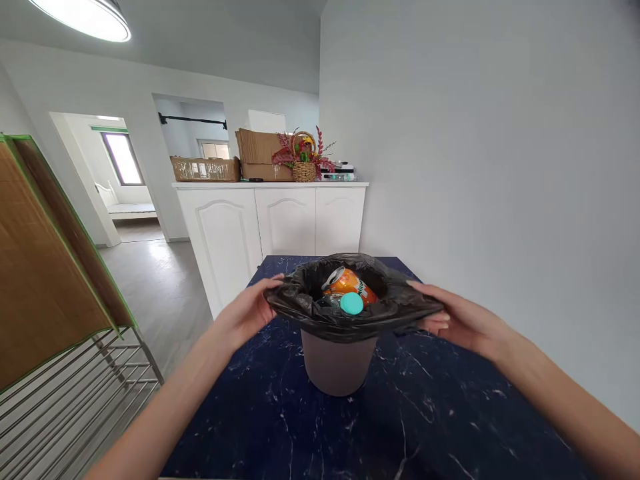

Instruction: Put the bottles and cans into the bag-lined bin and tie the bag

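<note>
A greyish-brown trash bin (340,367) stands upright on a dark blue marbled table (280,413). Over its rim hangs a black garbage bag (350,327), its edge pulled out wide to both sides. My left hand (253,310) pinches the bag's left edge, and my right hand (457,317) grips the right edge with thumb on top. Inside the bag lie an orange drink can (345,280), tilted, and a bottle with a turquoise cap (352,303). Most of the bottle's body is hidden by the bag.
Beyond the table is a white cabinet (290,220) bearing cardboard boxes (265,153) and a wicker flower basket (304,171). A metal rack (125,367) with a brown cardboard panel (45,260) stands on the left. A white wall (480,147) rises at the right.
</note>
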Motion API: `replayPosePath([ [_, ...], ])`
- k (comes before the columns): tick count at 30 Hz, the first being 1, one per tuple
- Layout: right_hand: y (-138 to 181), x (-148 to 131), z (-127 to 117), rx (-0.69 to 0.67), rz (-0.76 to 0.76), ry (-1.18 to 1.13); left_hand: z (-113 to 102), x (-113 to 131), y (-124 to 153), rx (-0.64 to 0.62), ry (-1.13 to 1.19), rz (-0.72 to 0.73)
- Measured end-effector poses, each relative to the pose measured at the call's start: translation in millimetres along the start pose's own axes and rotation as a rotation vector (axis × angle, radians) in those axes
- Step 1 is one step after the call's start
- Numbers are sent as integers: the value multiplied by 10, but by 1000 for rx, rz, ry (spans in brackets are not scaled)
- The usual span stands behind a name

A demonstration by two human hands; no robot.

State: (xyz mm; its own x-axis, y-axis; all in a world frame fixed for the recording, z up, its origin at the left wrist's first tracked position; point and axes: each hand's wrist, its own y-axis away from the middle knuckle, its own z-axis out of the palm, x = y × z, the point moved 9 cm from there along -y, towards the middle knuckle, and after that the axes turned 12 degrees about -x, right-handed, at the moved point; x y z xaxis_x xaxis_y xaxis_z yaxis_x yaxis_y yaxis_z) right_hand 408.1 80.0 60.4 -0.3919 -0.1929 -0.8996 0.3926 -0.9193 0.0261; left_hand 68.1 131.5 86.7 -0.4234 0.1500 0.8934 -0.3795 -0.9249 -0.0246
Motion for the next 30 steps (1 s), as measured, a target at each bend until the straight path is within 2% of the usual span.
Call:
replayPosePath([
  [5, -263, -713, 230, -40, -239, 148, 453, 711, -179, -22, -61, 304],
  [8, -460, -1017, 255, 5, -378, 90, 721, 945, -302, -41, -85, 383],
  [11, -598, -1160, 263, 35, -447, 19, 890, 1066, -360, -52, -83, 423],
  [14, -667, -1197, 300, 39, -481, -73, 941, 1138, -339, -22, -45, 483],
  [19, -718, -1156, 243, 138, -490, -305, 983, 1160, -376, 17, 5, 532],
  [25, -741, -1169, 55, 191, -506, -355, 827, 1172, -508, 119, 260, 474],
  [30, -744, -1279, 53, 119, -588, -344, 885, 1365, -510, 94, 237, 581],
])
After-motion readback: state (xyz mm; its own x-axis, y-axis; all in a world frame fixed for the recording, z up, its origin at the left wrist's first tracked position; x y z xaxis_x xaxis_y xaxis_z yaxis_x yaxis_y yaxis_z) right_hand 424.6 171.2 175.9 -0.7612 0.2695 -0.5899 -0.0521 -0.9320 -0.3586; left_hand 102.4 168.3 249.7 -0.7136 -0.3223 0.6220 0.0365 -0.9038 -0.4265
